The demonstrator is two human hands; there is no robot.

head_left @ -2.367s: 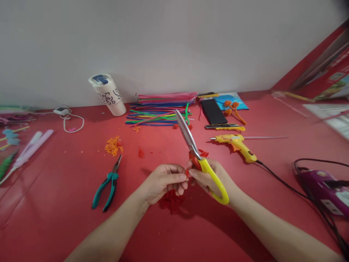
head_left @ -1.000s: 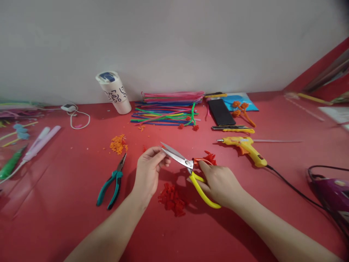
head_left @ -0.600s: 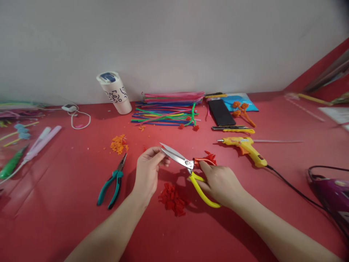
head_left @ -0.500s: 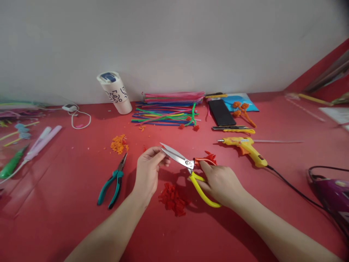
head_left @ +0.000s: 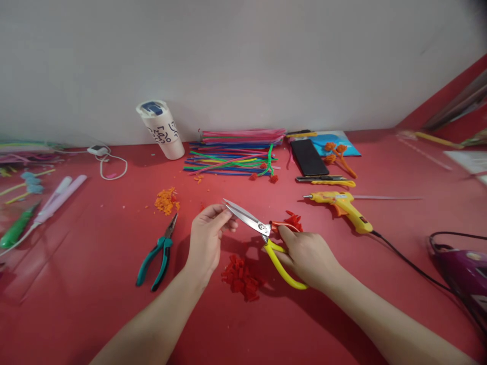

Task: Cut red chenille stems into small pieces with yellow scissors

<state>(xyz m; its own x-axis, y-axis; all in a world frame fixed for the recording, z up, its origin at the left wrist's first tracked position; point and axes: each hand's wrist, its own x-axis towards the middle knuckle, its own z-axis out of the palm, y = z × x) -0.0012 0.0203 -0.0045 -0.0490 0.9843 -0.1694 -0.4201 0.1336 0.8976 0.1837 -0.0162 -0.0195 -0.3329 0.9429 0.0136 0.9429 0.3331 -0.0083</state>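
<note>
My right hand [head_left: 306, 256] grips the yellow and orange handles of a pair of scissors [head_left: 249, 221], whose steel blades point left and lie almost closed. My left hand [head_left: 207, 238] is pinched right at the blade tips; a tiny red bit seems to sit between the fingertips, too small to name for sure. Below the blades, a heap of short red cut pieces [head_left: 240, 278] lies on the red table [head_left: 95, 304]. More red scraps [head_left: 293, 220] lie just behind my right hand.
Teal pliers [head_left: 157, 251] lie left of my left hand, with orange clippings [head_left: 165, 199] behind them. Farther back are coloured pipe cleaners [head_left: 232, 154], a white cup [head_left: 162, 130], a black phone [head_left: 308, 156] and a yellow glue gun [head_left: 342, 204] with its cord. A purple device [head_left: 464, 268] sits at right.
The scissors came down from pointing upward to pointing left, low over the table. My left hand moved from the handles to the blade tips. In the last second nothing has moved.
</note>
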